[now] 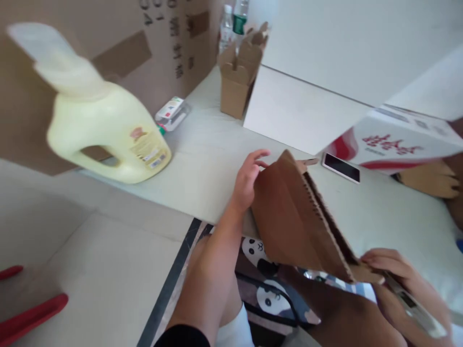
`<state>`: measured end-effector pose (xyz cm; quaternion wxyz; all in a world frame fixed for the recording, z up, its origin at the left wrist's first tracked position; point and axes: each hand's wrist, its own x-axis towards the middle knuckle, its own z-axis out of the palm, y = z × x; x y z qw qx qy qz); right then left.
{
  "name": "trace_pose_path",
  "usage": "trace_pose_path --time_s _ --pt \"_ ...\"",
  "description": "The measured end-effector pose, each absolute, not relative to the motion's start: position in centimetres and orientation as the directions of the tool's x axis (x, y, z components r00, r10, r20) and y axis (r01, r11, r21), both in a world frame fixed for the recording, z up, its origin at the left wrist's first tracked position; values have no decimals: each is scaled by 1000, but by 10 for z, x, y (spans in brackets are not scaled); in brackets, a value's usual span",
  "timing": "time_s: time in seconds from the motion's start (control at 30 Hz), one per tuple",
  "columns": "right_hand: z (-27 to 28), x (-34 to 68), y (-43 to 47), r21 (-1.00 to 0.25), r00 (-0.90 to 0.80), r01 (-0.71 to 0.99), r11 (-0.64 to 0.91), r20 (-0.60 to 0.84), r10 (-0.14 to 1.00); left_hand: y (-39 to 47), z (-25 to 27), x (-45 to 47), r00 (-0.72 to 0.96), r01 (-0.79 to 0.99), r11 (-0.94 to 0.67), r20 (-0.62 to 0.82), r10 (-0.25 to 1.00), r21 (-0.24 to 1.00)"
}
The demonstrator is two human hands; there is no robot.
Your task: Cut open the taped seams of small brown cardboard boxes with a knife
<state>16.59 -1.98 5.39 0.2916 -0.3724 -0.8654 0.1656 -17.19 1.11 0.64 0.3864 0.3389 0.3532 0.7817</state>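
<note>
A brown cardboard box [289,212], folded nearly flat, is tilted over my lap, with a rough cut edge facing right. My left hand [249,178] holds its far left edge; some of the fingers bend over the top and are partly hidden. At the near right corner, my right hand [392,267] is closed around a light grey box cutter [415,308], its fingers against a small cardboard flap. The blade end is hard to make out beside the cardboard.
A pale yellow detergent bottle [112,130] stands left, near a clear plastic bottle [173,113] lying down. Behind are a small open carton [233,94] and a white cabinet [289,106]. A phone [341,167] lies beside a red-and-white box [394,140]. Red handles [36,315] show lower left.
</note>
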Motion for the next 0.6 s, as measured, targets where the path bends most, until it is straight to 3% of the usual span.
trace_pose_path --time_s 0.1,0.27,0.37,0.5,0.6 --pt "61 167 -32 -499 -565 500 708 432 703 24 4 -157 -501 -352 -439 230 835 827" --pt "68 168 -38 -520 -584 557 648 310 750 34 9 -148 -525 -375 -412 176 832 831" --pt "63 172 -35 -565 -564 541 623 306 767 32 16 -148 -511 -357 -436 218 831 826" --pt "50 163 -22 -708 -331 507 493 368 869 27 21 -149 -476 -268 -436 275 835 859" --pt "42 149 -11 -737 -224 534 415 350 910 26 18 -150 -498 -239 -419 260 827 876"
